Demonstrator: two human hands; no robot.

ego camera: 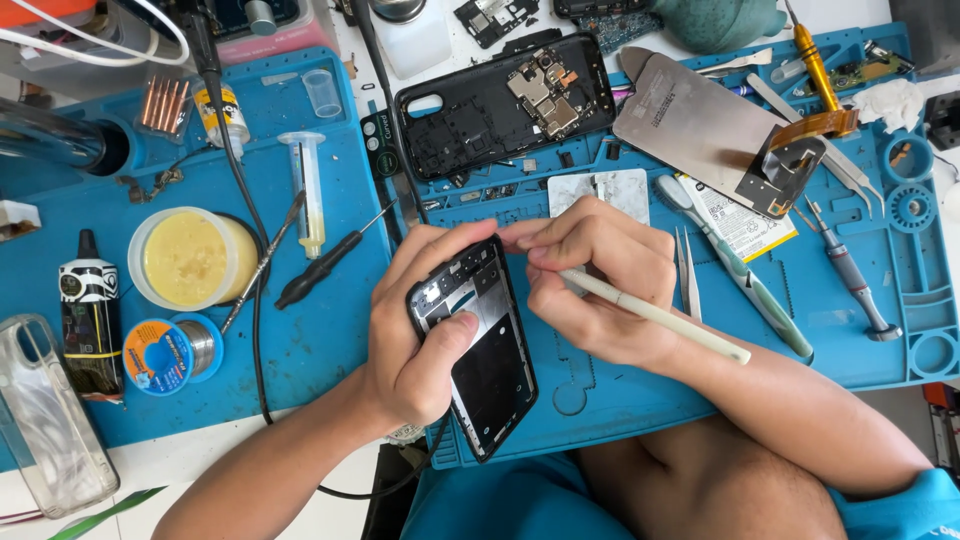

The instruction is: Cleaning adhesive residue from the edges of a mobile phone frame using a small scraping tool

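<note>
A: Left hand [415, 335] is gripping the phone frame [475, 345] over the blue mat [300, 340], thumb pressing on its face, fingers wrapping the edge.

B: Right hand [600, 285]?

A: It's pinching a white stylus-like tool [665, 318], tip working at the frame's top corner.

B: Progress?

A: Looks mid-teardown: stripped back housing [500, 105] and metal plate [695, 125] are lying further right. Frame's internals are looking mostly bare.

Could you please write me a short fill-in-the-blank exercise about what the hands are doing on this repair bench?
1. The left hand holds a phone ____ over the blue mat.
2. The right hand grips a white ____ like a pen.
3. The round tub left of the hands holds ____ paste.

Missing words: frame; stick; yellow
</note>
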